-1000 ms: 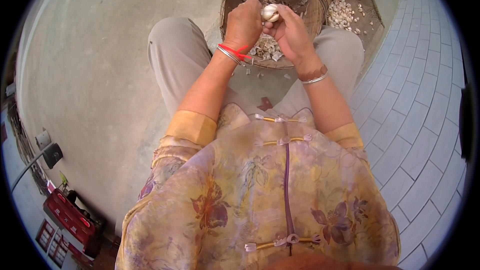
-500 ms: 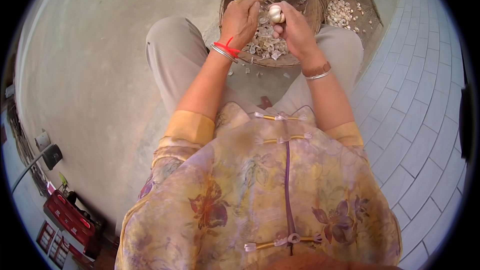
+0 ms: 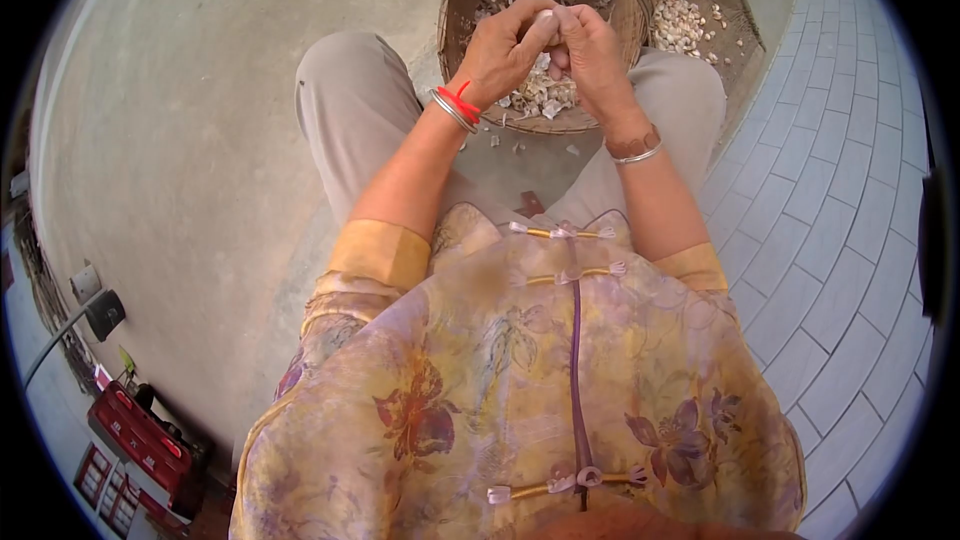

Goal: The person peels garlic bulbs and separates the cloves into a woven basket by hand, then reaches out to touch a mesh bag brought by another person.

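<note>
Over a round wicker basket (image 3: 625, 25) of papery garlic skins (image 3: 545, 95), both hands meet at the fingertips. My left hand (image 3: 505, 45), with a red string and silver bangles at its wrist, has thumb and fingers closed around the garlic bulb, (image 3: 546, 14) of which only a small pale part shows. My right hand (image 3: 592, 55) is closed on the same bulb from the other side, its thumb touching the left fingertips. Most of the bulb is hidden behind the fingers.
Beside the basket at the upper right, a woven scoop tray (image 3: 742, 18) holds many loose garlic cloves (image 3: 680, 25). Knees in light trousers flank the basket. Skin scraps lie on the concrete floor (image 3: 210, 140). Grey tiles (image 3: 820, 200) run along the right; a red object (image 3: 140, 430) stands lower left.
My left hand first moved away from the bulb, then came back to it with fingers turned inward. The bulb, plainly visible before, is now mostly covered.
</note>
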`<state>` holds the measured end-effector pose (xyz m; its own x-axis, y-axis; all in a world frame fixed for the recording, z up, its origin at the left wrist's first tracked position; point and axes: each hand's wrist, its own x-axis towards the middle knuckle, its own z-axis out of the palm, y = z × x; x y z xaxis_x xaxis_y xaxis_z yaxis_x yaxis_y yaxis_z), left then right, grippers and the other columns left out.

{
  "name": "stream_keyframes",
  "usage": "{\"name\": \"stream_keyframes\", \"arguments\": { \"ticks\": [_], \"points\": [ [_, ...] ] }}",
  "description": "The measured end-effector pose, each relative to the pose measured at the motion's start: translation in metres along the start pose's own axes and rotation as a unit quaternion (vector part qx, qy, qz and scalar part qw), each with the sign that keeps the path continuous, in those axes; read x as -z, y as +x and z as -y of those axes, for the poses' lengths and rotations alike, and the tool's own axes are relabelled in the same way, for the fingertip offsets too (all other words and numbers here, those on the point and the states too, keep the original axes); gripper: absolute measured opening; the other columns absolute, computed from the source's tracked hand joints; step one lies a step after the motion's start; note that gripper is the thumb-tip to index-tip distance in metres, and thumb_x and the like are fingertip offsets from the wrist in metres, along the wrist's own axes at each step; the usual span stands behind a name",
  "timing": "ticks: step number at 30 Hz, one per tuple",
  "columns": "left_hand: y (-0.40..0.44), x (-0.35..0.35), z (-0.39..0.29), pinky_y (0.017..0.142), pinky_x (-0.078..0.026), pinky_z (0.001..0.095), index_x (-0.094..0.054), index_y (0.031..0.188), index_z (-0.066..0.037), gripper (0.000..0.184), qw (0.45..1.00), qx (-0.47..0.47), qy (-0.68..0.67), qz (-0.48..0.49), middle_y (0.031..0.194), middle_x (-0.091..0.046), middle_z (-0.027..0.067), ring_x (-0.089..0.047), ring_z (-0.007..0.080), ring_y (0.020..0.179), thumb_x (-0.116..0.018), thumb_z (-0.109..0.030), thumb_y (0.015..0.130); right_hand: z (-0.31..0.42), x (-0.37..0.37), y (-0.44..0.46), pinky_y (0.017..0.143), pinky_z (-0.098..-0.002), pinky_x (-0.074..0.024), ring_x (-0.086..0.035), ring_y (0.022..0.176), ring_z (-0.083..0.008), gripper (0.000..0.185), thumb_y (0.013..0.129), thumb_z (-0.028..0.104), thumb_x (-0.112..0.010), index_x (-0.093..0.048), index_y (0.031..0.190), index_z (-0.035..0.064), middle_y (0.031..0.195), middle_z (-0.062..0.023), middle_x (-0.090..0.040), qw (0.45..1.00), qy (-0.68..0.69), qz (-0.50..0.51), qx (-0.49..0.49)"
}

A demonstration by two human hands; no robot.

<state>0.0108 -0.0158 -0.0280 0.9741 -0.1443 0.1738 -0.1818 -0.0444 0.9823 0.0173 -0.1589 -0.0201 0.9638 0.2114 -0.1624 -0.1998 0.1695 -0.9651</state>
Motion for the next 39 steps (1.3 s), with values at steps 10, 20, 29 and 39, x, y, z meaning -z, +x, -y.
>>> {"name": "stream_keyframes", "arguments": {
  "ticks": [10,20,29,39],
  "points": [
    [-0.005,-0.003,-0.004,0.067,-0.048,0.0295,-0.053,0.109,-0.002,0.019,0.998,-0.029,0.050,0.008,0.078,-0.062,0.0103,-0.060,0.0172,0.070,-0.047,-0.015,0.097,-0.001,0.004,-0.003,0.050,-0.0246,-0.0514,-0.058,0.054,-0.0084,0.029,0.098,0.026,-0.049,-0.057,0.095,-0.0013,0.070,-0.0030,-0.060,0.991,-0.119,0.016,0.054],
    [-0.009,-0.010,-0.002,0.065,-0.048,0.0297,-0.050,0.114,-0.004,0.021,0.998,-0.017,0.065,0.006,0.074,-0.059,0.0078,-0.058,0.0167,0.068,-0.045,-0.017,0.098,0.004,0.002,-0.008,0.051,-0.0271,-0.0485,-0.059,0.056,-0.0125,0.024,0.098,0.019,-0.043,-0.056,0.096,-0.0004,0.065,-0.0051,-0.059,0.966,-0.238,-0.008,0.102],
    [-0.012,-0.012,0.002,0.066,-0.048,0.0362,-0.049,0.110,-0.004,0.021,0.988,-0.065,0.138,-0.024,0.079,-0.059,0.0138,-0.059,0.0283,0.073,-0.048,-0.020,0.097,-0.008,0.000,-0.007,0.061,-0.0245,-0.0516,-0.062,0.067,-0.0107,0.026,0.098,0.021,-0.045,-0.057,0.104,-0.0011,0.076,-0.0063,-0.063,0.988,-0.141,-0.025,0.063],
    [-0.015,-0.006,-0.015,0.061,-0.049,0.0392,-0.048,0.103,-0.005,0.022,0.988,-0.050,0.143,-0.002,0.068,-0.059,0.0152,-0.061,0.0334,0.065,-0.051,-0.026,0.096,-0.001,-0.010,-0.021,0.056,-0.0231,-0.0494,-0.058,0.063,-0.0075,0.032,0.101,0.023,-0.043,-0.057,0.118,-0.0001,0.081,-0.0027,-0.062,0.970,-0.224,-0.010,0.097]
  ]
}}
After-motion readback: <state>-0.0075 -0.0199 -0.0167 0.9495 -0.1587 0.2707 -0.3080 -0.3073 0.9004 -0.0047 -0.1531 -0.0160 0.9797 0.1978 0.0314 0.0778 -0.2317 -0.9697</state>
